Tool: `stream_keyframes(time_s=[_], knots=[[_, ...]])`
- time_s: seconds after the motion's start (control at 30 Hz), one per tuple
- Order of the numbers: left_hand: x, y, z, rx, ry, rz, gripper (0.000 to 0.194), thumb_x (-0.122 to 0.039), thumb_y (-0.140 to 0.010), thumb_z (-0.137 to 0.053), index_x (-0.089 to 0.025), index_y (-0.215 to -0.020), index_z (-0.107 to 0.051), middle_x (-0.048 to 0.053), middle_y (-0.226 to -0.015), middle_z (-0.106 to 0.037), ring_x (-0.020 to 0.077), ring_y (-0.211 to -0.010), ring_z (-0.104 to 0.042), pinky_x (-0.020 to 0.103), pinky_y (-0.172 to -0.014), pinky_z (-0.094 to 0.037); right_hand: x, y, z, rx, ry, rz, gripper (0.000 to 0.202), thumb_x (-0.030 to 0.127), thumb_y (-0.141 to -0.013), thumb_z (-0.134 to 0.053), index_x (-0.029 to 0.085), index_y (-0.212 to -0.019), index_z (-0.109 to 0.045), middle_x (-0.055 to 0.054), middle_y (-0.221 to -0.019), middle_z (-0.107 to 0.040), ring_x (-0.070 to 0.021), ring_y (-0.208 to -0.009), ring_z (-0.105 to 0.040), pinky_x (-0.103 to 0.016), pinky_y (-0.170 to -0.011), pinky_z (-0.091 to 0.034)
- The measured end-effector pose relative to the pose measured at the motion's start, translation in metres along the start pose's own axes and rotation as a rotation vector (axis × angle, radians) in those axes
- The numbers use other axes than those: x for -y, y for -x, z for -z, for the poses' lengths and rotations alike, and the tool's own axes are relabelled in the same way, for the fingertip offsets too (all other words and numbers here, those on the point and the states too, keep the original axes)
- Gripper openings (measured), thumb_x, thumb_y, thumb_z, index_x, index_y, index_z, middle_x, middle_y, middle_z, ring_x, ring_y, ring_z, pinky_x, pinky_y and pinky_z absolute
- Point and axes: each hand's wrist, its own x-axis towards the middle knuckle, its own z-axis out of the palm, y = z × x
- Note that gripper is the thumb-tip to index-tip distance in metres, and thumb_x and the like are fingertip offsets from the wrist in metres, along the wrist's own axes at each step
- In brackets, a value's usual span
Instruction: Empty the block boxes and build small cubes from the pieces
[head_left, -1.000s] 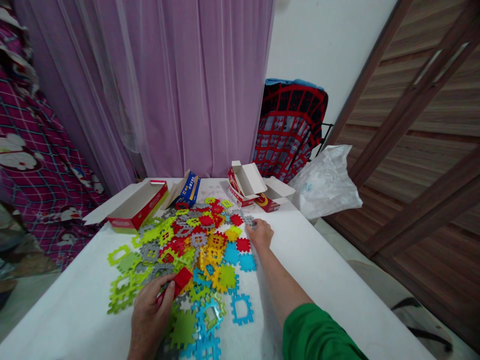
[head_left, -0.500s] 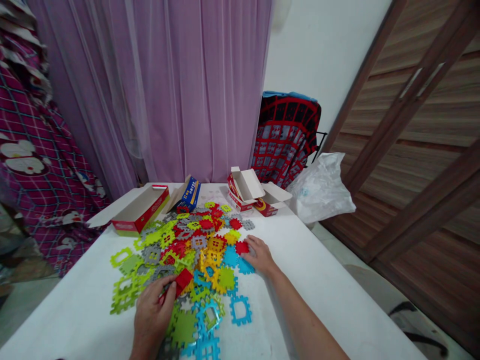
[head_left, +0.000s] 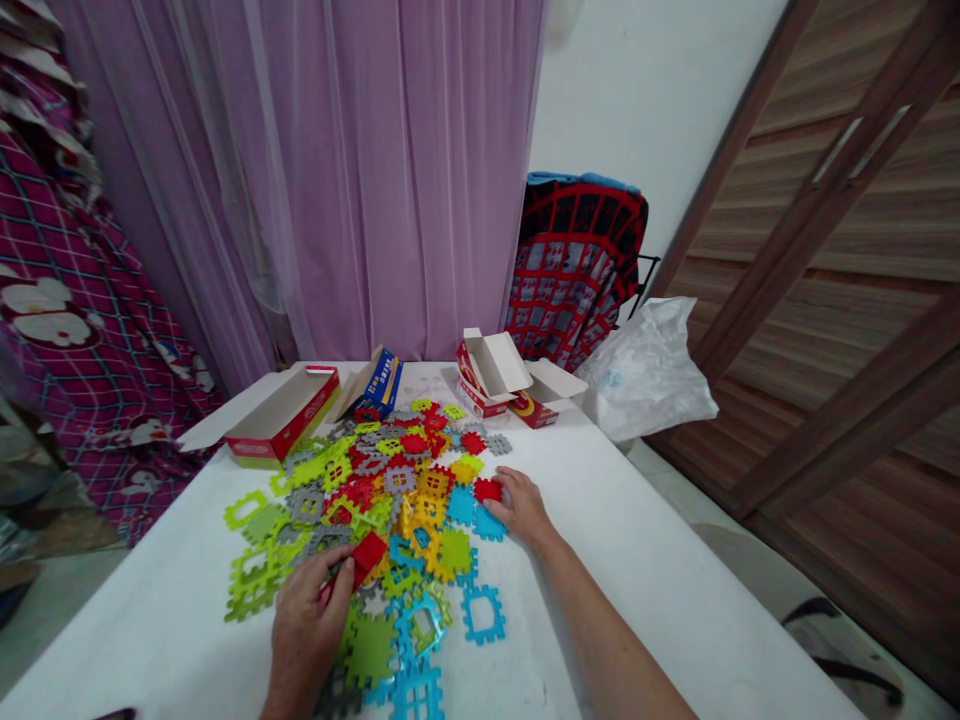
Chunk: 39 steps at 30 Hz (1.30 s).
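My left hand (head_left: 311,610) pinches a red block (head_left: 367,558) between thumb and fingers, above the near part of a pile of flat interlocking pieces. At the pile's right edge, my right hand (head_left: 523,508) has its fingers closed on a red piece (head_left: 487,490). Beside that piece lie blue pieces (head_left: 461,505). Green pieces (head_left: 370,648), yellow pieces (head_left: 424,512) and grey pieces (head_left: 306,503) overlap around both hands. A blue frame-shaped piece (head_left: 484,614) lies apart, nearer the table's front.
Open cardboard boxes stand at the back of the white table (head_left: 652,600): a long red one (head_left: 277,430), a blue one (head_left: 384,385), and red ones (head_left: 487,380) at the right. A white plastic bag (head_left: 641,375) hangs by the right edge.
The camera view has shifted slightly. Both hands keep nearly the same places over the pieces, with the red block still in my left hand.
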Motion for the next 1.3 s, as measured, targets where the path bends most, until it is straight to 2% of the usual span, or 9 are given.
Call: stream_keyframes(time_s=[0.13, 0.23, 0.37, 0.43, 0.6, 0.73, 0.83, 1.03, 1.3], knots=[[-0.002, 0.000, 0.000, -0.007, -0.008, 0.000, 0.030, -0.049, -0.083, -0.054, -0.026, -0.085, -0.072, 0.001, -0.081, -0.075, 0.0203, -0.075, -0.070, 0.033, -0.071, -0.055, -0.002, 0.001, -0.003, -0.115, 0.003, -0.060, 0.033, 0.036, -0.082, -0.063, 0.019, -0.111, -0.069, -0.010, -0.125, -0.065, -0.0234, -0.117, -0.056, -0.035, -0.101, -0.041], [-0.004, -0.001, 0.001, -0.008, -0.006, 0.005, 0.030, -0.049, -0.083, -0.053, -0.026, -0.085, -0.072, 0.002, -0.081, -0.075, 0.0201, -0.074, -0.070, 0.033, -0.072, -0.055, -0.001, 0.003, -0.002, -0.186, 0.055, -0.154, 0.031, 0.039, -0.090, -0.054, 0.019, -0.104, -0.073, -0.010, -0.121, -0.067, -0.0228, -0.114, -0.057, -0.034, -0.100, -0.040], [-0.006, -0.001, 0.003, 0.015, -0.011, 0.010, 0.031, -0.050, -0.083, -0.053, -0.026, -0.085, -0.072, 0.002, -0.080, -0.076, 0.0203, -0.073, -0.070, 0.033, -0.071, -0.055, 0.000, 0.002, 0.004, -0.265, 0.101, -0.294, 0.043, 0.034, -0.099, -0.036, 0.018, -0.096, -0.076, -0.011, -0.110, -0.071, -0.0211, -0.106, -0.062, -0.031, -0.096, -0.041], [-0.005, -0.001, 0.003, 0.025, -0.014, 0.018, 0.032, -0.051, -0.082, -0.053, -0.026, -0.085, -0.073, 0.002, -0.080, -0.076, 0.0205, -0.073, -0.070, 0.033, -0.072, -0.055, -0.002, 0.002, 0.006, -0.285, 0.124, -0.356, 0.044, 0.033, -0.099, -0.036, 0.016, -0.096, -0.076, -0.012, -0.107, -0.072, -0.0216, -0.102, -0.063, -0.031, -0.093, -0.042], [-0.004, -0.002, 0.003, 0.020, -0.009, 0.032, 0.032, -0.052, -0.082, -0.054, -0.026, -0.083, -0.072, 0.002, -0.080, -0.076, 0.0207, -0.074, -0.070, 0.033, -0.073, -0.056, -0.002, 0.002, 0.005, -0.306, 0.205, -0.441, 0.040, 0.036, -0.096, -0.039, 0.015, -0.100, -0.073, -0.013, -0.118, -0.068, -0.0250, -0.108, -0.059, -0.034, -0.093, -0.041], [-0.004, -0.003, 0.004, 0.032, -0.004, 0.024, 0.030, -0.051, -0.082, -0.054, -0.027, -0.084, -0.072, 0.001, -0.080, -0.076, 0.0208, -0.074, -0.070, 0.033, -0.073, -0.056, 0.005, 0.004, 0.006, -0.379, 0.254, -0.528, 0.046, 0.046, -0.090, -0.051, 0.014, -0.121, -0.063, -0.017, -0.133, -0.058, -0.0300, -0.118, -0.053, -0.038, -0.093, -0.040], [-0.002, -0.003, 0.004, 0.042, -0.013, 0.030, 0.030, -0.051, -0.081, -0.054, -0.027, -0.085, -0.072, 0.001, -0.081, -0.076, 0.0210, -0.074, -0.070, 0.033, -0.074, -0.056, 0.011, 0.005, 0.010, -0.341, 0.239, -0.547, 0.058, 0.048, -0.084, -0.059, 0.011, -0.128, -0.057, -0.019, -0.132, -0.058, -0.0315, -0.119, -0.052, -0.040, -0.093, -0.039], [-0.002, -0.002, 0.003, 0.029, -0.017, 0.018, 0.030, -0.050, -0.081, -0.055, -0.026, -0.085, -0.072, 0.001, -0.080, -0.075, 0.0213, -0.074, -0.070, 0.033, -0.073, -0.056, 0.016, 0.004, 0.017, -0.219, 0.231, -0.515, 0.042, 0.041, -0.084, -0.059, 0.019, -0.119, -0.064, -0.013, -0.119, -0.065, -0.0286, -0.112, -0.055, -0.039, -0.091, -0.038], [-0.002, -0.002, 0.003, 0.019, -0.007, 0.009, 0.031, -0.050, -0.083, -0.054, -0.026, -0.085, -0.072, 0.001, -0.080, -0.076, 0.0204, -0.073, -0.070, 0.033, -0.072, -0.056, 0.008, 0.007, 0.009, -0.283, 0.173, -0.449, 0.035, 0.036, -0.079, -0.062, 0.021, -0.110, -0.068, -0.009, -0.113, -0.067, -0.0270, -0.108, -0.055, -0.037, -0.089, -0.036]])
